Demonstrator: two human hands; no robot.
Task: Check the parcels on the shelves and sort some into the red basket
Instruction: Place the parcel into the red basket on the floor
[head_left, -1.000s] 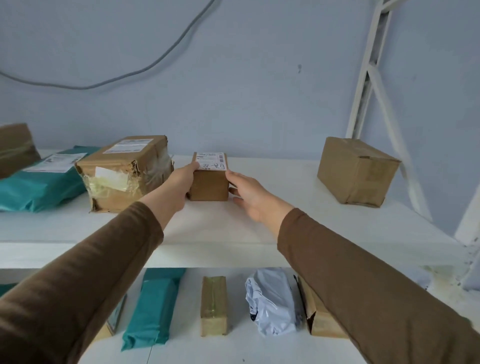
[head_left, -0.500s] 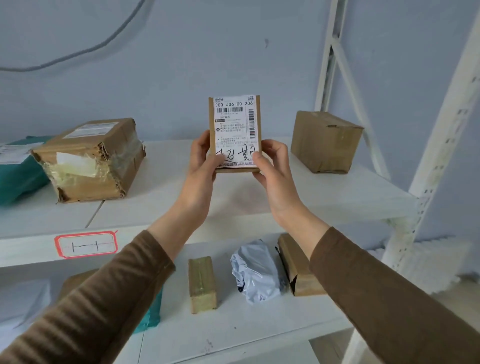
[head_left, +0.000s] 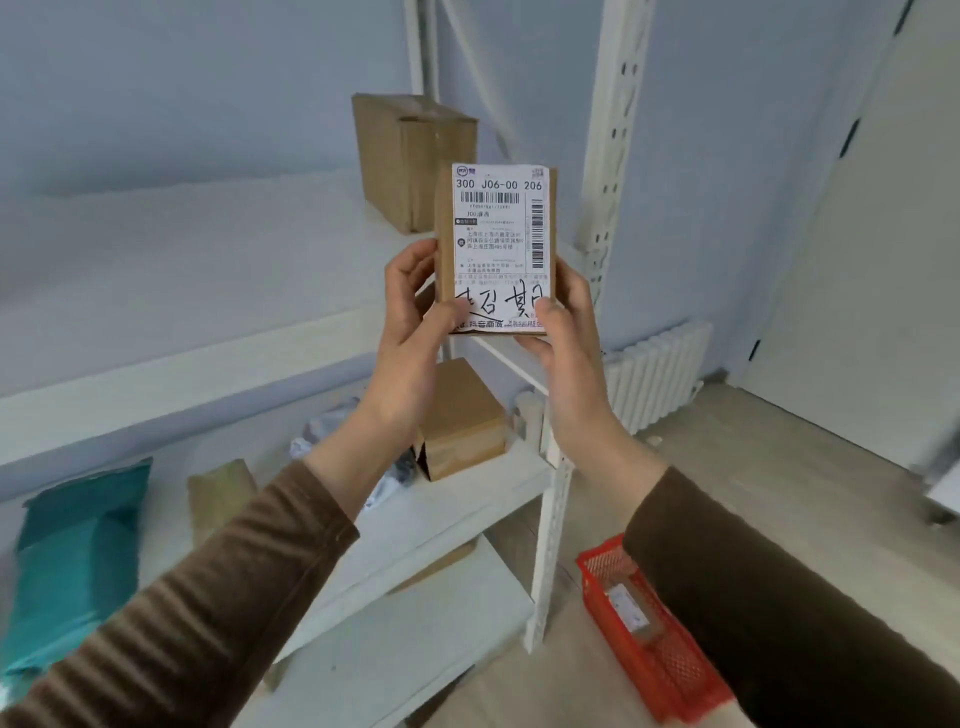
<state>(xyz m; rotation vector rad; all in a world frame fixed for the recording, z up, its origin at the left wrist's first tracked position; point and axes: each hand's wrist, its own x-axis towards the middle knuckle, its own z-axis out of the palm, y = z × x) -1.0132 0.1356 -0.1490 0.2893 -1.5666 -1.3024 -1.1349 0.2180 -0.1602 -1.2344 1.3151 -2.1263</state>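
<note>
Change: view has swung right since a moment ago; red basket (head_left: 649, 631) now shows on the floor past the shelf's right edge, so sorting can follow.
Left hand (head_left: 410, 332): closed on small labelled box (head_left: 496, 249).
Right hand (head_left: 566, 332): closed on it too, label facing the person.
Count: one held box; two cardboard boxes at right shelf ends; one teal mailer (head_left: 72, 566); one basket.

Probably parcel storeroom: shelves (head_left: 218, 374) of parcels (head_left: 413, 156)
</note>
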